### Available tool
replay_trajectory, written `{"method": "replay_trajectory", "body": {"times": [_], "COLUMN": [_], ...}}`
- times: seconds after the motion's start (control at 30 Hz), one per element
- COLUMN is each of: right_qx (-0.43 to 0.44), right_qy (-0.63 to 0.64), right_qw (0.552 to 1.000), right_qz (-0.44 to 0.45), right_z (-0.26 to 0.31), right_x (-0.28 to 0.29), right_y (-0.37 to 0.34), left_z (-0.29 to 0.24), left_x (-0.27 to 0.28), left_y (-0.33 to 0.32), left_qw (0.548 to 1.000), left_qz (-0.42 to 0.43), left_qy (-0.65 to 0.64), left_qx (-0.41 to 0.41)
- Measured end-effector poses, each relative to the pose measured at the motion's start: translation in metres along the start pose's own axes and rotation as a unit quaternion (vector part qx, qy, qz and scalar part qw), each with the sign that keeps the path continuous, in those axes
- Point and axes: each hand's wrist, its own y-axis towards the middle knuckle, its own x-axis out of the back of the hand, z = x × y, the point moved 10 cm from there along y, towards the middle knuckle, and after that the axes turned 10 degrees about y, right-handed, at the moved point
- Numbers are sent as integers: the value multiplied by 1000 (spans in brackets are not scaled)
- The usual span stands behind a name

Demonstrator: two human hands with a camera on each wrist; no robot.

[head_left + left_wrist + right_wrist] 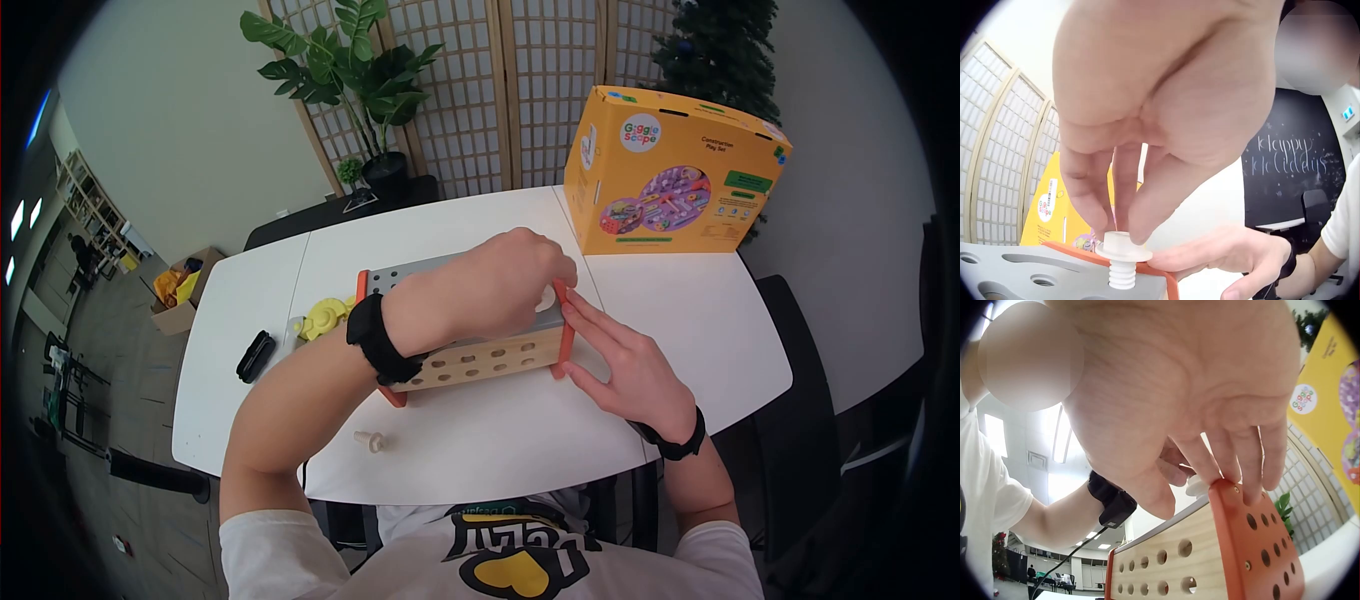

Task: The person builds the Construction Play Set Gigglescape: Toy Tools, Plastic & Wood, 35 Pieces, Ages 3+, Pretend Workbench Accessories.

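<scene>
A wooden toy workbench (480, 362) with round holes lies in front of me, with a grey slotted top (1054, 275) and orange end panels (1254, 550). Over its right end, my left hand (490, 285) pinches the head of a white plastic screw (1124, 250) between thumb and fingers. The screw stands upright, its threaded shaft showing against the grey top near the orange edge. My right hand (632, 372) rests straight fingers against the right orange panel, thumb apart from them. On the table near me lies another pale screw (371, 441).
Yellow toy parts (325, 318) lie left of the workbench, beside a black case-like object (256, 356). A large yellow play-set box (680, 175) stands at the back right of the white table (520, 440). A cardboard box (187, 295) sits beyond the left edge.
</scene>
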Motion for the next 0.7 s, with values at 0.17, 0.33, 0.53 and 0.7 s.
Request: {"method": "replay_trajectory", "body": {"times": [0.17,0.33,0.53,0.7], "right_qx": [1,-2,4,3], "right_qy": [1,8,4,6], "right_qw": [1000,1000,1000,1000], "right_qz": [-1,-1,-6,-3], "right_z": [1,-1,0,-12], "right_x": [0,2,2,5], "right_y": [1,2,2,7], "left_z": [8,1,4,21], "left_x": [-4,-12,-2,-22], "left_y": [2,2,3,9], "left_qw": [979,998,994,968], "left_qz": [127,69,58,168], "left_qy": [83,1,57,117], "left_qx": [138,-8,70,145]}}
